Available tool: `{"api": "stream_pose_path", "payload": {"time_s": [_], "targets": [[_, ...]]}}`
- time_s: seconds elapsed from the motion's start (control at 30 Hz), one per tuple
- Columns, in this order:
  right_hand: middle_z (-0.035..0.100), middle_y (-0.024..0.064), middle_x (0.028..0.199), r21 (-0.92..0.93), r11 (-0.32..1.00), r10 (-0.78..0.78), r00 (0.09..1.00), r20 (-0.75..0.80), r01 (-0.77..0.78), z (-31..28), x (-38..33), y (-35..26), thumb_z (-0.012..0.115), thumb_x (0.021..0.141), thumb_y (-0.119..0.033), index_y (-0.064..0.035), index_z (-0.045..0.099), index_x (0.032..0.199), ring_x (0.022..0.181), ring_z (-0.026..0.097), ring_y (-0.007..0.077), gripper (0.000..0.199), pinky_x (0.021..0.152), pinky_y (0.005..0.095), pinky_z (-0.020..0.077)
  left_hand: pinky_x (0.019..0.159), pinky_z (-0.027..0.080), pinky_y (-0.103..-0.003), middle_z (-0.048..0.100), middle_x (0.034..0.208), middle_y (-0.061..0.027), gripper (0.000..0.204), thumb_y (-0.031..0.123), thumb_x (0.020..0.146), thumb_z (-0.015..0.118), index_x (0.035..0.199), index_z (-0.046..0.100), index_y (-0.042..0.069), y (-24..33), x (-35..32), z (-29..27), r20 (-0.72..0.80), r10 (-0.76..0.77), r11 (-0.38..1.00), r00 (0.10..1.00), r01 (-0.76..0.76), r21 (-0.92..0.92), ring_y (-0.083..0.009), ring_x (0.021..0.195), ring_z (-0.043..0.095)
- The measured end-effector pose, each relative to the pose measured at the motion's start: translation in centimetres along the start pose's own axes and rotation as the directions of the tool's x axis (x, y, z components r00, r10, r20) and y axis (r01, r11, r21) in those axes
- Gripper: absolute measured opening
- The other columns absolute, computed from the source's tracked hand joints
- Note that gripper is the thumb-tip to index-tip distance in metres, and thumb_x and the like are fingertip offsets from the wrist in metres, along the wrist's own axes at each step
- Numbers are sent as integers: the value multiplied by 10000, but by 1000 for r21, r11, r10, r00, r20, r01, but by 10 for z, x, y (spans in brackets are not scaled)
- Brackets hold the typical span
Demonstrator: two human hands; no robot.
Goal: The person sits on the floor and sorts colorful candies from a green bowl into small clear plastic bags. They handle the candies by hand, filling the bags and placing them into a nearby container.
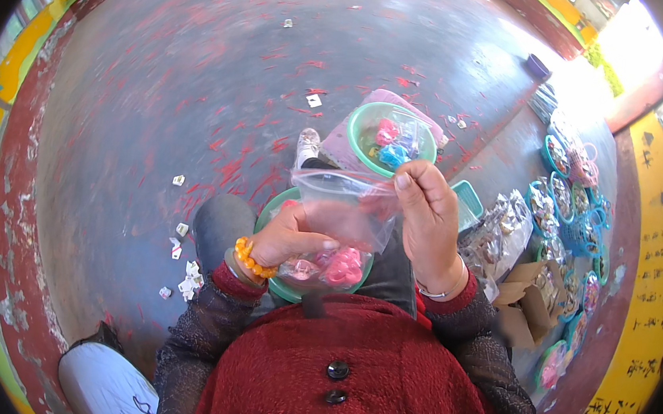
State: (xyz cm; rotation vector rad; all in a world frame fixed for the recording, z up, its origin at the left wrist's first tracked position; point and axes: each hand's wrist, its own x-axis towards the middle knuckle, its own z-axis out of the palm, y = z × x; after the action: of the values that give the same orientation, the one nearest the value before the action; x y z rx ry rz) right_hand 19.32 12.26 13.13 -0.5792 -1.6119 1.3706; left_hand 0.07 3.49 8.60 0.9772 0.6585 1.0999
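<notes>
A clear zip bag (341,208) with a pinkish strip along its top edge is stretched between my hands. My right hand (431,220) pinches its upper right corner between thumb and fingers. Closed at the lower left of the bag is my left hand (290,241), thumb across the front; its other fingers are mostly hidden. Below, a green basin (285,289) rests on my lap, with pink pieces (343,266) in it, partly behind clear plastic. Beyond the bag, a light green bowl (361,148) holds pink, blue and yellow small items.
The light green bowl stands on a pink stool (340,149). On the right are a cardboard box (528,304), a blue basket (584,234) and several filled containers. Red scraps and small white pieces (314,101) litter the floor. A pale blue rounded object (103,384) is at lower left.
</notes>
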Motion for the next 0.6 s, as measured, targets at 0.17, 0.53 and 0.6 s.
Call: {"api": "stream_pose_path", "payload": {"time_s": [0.17, 0.53, 0.6], "targets": [[629, 49, 924, 423, 878, 264, 964, -34, -225, -10, -6, 8, 584, 922, -182, -12, 519, 1160, 902, 600, 116, 300, 726, 237, 471, 856, 468, -301, 615, 1100, -114, 307, 81, 915, 508, 1191, 528, -51, -41, 8, -13, -124, -82, 997, 989, 83, 2, -170, 945, 604], [642, 1, 793, 84, 893, 405, 870, 281, -442, -50, -68, 58, 676, 803, -85, 10, 637, 1008, 706, 586, 77, 230, 656, 240, 489, 806, 537, -363, 630, 1062, -139, 261, 157, 966, 472, 1132, 546, -30, -57, 35, 17, -363, -206, 941, 909, 82, -330, -222, 925, 637], [641, -1, 791, -6, 843, 518, 809, 277, -537, -59, -75, 52, 680, 805, -109, 11, 636, 1010, 704, 573, 65, 242, 636, 226, 471, 794, 539, -355, 632, 1043, -114, 257, 171, 969, 475, 1123, 556, -18, -55, 40, 29, -325, -217, 939, 921, 106, -328, -211, 911, 635]]}}
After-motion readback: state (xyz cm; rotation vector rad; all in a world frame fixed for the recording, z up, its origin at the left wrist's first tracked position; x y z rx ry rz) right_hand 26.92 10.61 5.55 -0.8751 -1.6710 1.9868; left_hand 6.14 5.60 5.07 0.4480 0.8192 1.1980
